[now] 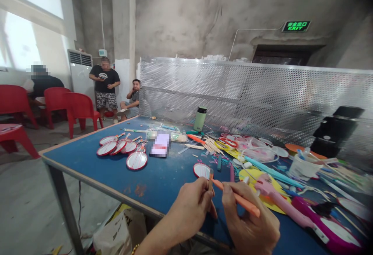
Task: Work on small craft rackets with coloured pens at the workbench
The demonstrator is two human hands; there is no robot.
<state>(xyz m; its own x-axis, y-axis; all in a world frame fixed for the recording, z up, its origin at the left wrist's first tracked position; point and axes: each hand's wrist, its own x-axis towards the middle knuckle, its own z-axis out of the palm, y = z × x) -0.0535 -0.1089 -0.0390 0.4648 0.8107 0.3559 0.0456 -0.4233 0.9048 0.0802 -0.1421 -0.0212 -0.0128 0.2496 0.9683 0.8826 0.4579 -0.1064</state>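
Note:
My left hand [190,200] is closed around a thin brownish wooden stick [210,183], held upright above the near edge of the blue table. My right hand [250,216] grips an orange pen [240,199], its pointed end against or very close to the stick. Just behind the stick lies a round white disc with a red rim [201,170]; whether it joins the stick is not clear. Farther left sit several similar red-rimmed discs [136,161] with thin sticks and strings. A pink glue gun [284,204] rests right of my right hand.
On the blue table [96,169] are a phone [160,145], a green bottle [200,119], a white cup of tools [304,165] and scattered sticks. A perforated metal screen [180,84] stands along the back. Red chairs [80,109] and several people are at left.

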